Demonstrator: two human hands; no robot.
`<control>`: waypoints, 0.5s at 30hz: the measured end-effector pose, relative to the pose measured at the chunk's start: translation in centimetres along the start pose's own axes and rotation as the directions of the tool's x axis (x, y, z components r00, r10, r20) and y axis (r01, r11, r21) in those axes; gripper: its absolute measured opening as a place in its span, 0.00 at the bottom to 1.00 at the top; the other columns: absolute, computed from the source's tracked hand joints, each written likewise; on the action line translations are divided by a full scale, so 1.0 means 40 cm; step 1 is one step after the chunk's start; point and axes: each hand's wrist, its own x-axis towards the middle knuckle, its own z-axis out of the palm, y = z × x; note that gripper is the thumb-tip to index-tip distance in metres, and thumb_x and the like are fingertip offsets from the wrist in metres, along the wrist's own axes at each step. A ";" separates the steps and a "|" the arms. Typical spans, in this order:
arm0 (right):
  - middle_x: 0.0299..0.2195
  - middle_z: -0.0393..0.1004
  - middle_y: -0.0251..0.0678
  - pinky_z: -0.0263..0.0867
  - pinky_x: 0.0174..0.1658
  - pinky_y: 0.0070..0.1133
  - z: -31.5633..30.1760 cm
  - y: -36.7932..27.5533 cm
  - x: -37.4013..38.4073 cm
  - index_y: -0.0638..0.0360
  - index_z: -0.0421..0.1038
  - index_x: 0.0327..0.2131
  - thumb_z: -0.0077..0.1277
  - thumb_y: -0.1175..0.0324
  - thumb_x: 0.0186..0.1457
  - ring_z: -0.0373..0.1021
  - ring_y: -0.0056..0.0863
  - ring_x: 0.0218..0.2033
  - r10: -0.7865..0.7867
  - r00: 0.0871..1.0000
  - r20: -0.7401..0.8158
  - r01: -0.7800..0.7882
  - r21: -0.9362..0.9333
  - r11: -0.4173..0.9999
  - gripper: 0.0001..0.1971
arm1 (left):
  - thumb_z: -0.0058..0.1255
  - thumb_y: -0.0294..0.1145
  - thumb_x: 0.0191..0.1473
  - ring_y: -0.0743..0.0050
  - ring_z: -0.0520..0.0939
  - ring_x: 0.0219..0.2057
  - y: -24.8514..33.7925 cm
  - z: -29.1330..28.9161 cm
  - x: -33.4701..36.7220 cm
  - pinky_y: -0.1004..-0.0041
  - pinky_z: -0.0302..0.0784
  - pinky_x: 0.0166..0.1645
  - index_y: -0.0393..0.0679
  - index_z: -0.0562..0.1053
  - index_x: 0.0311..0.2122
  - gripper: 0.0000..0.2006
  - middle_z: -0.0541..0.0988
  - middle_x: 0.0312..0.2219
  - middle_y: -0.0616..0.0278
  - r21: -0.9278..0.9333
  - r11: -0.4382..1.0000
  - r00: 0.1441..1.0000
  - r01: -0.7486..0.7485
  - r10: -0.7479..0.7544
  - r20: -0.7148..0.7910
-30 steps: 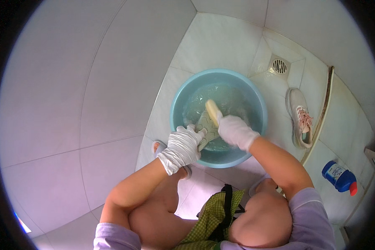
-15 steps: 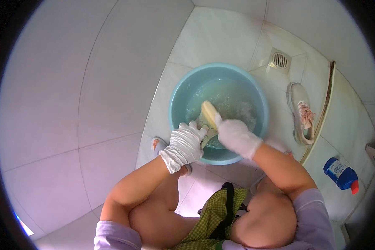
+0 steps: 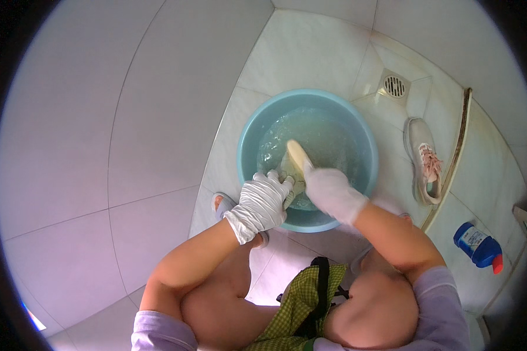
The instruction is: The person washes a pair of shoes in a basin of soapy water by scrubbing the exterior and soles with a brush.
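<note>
Currently, left hand (image 3: 260, 202) grips pale shoe (image 3: 298, 188), right hand (image 3: 335, 193) grips cream brush (image 3: 297, 153); slick gloves (image 3: 253, 215) could let either slip into basin (image 3: 242, 158).

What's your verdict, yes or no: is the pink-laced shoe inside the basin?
No, the pink-laced shoe is on the tiled floor, to the right of the basin.

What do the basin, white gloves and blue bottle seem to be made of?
Basin: probably plastic; smooth, evenly coloured rim. Gloves: perhaps thin rubber or vinyl, satiny, with tight wrinkles at the left wrist. Bottle: likely plastic, smooth, seemingly moulded.
</note>
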 end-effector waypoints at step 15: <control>0.34 0.76 0.54 0.69 0.41 0.38 -0.022 0.086 0.065 0.72 0.55 0.56 0.37 0.72 0.56 0.74 0.49 0.36 0.085 0.991 0.104 -0.100 0.152 0.983 0.25 | 0.57 0.33 0.37 0.46 0.76 0.33 0.001 0.000 0.001 0.57 0.77 0.33 0.49 0.69 0.50 0.29 0.72 0.41 0.47 0.003 1.000 0.998 -0.009 0.009 -0.057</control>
